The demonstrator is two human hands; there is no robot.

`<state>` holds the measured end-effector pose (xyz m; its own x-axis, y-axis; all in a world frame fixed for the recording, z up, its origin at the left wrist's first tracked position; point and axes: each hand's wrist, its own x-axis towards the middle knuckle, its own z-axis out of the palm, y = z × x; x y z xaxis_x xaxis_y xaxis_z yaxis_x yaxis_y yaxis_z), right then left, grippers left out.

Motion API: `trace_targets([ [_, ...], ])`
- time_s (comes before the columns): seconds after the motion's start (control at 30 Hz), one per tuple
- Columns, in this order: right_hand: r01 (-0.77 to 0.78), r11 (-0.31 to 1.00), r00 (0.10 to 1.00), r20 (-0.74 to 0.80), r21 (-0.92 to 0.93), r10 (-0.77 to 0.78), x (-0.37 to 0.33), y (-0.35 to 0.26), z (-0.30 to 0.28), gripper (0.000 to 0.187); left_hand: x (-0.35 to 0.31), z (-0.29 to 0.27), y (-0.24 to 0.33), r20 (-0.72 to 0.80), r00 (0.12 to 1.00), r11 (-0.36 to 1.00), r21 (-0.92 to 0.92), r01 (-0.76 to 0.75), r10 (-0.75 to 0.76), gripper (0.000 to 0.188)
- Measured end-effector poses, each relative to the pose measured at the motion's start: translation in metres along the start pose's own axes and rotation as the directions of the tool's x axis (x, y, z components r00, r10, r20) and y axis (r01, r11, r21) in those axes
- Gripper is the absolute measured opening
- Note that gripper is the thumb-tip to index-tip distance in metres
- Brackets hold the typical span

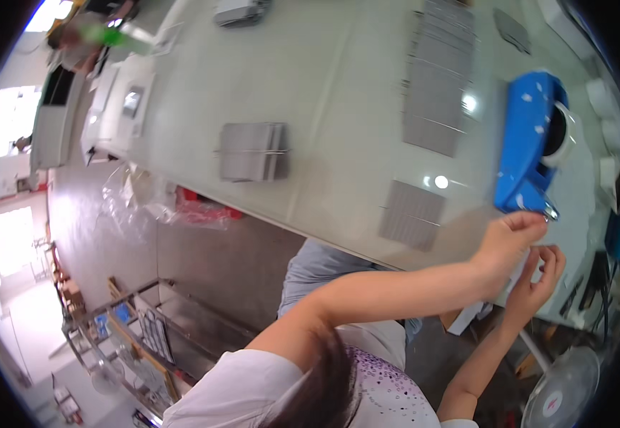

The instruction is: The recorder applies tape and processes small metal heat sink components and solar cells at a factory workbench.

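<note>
A blue tape dispenser [520,135] with a white-rimmed tape roll [561,135] stands on the right side of the table. At its near, toothed end, my left hand [513,239] is closed in a pinch. Whatever lies between those fingertips is too small to make out. Just below it is my right hand [536,285], fingers loosely bent and apart, with nothing clearly seen in them. Left of my hands lies a single grey ribbed sheet [413,215] with a thin rod across it.
Beyond it runs a long row of overlapping grey sheets [438,85]. A stack of grey pieces [253,152] sits near the table's left edge, and another stack [241,11] farther away. A round fan [563,389] stands at lower right. A metal cart [181,314] is behind on the left.
</note>
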<state>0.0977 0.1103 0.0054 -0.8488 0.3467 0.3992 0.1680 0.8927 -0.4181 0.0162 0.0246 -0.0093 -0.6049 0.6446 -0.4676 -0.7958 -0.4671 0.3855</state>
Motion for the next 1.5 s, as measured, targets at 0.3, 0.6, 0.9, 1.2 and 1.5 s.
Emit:
trace_targets([
  [0.3, -0.342, 0.887, 0.939, 0.072, 0.311, 0.337, -0.025, -0.027, 0.004, 0.012, -0.025, -0.007, 0.007, 0.056, 0.998, 0.999, -0.049, -0.003, 0.006, 0.021],
  [0.6, -0.547, 0.59, 0.834, 0.449, 0.594, 0.322, -0.03, -0.094, 0.008, 0.007, -0.131, -0.098, 0.067, -0.027, 0.945, 0.91, 0.279, -0.306, 0.326, 0.013],
  [0.9, -0.589, 0.488, 0.784, 0.601, 0.644, 0.155, -0.03, -0.104, 0.039, 0.014, -0.164, -0.137, 0.112, 0.113, 0.941, 0.488, 0.831, -0.265, 0.317, 0.018],
  [1.2, 0.252, 0.881, 0.939, 0.118, 0.401, -0.322, -0.045, -0.088, 0.073, 0.022, -0.127, -0.159, 0.078, 0.745, 0.55, -0.585, 0.652, -0.481, 0.378, 0.023],
  [1.5, 0.316, 0.909, 0.928, 0.109, 0.272, -0.355, -0.045, -0.089, 0.075, 0.024, -0.119, -0.165, 0.073, 0.789, 0.508, -0.659, 0.589, -0.468, 0.344, 0.025],
])
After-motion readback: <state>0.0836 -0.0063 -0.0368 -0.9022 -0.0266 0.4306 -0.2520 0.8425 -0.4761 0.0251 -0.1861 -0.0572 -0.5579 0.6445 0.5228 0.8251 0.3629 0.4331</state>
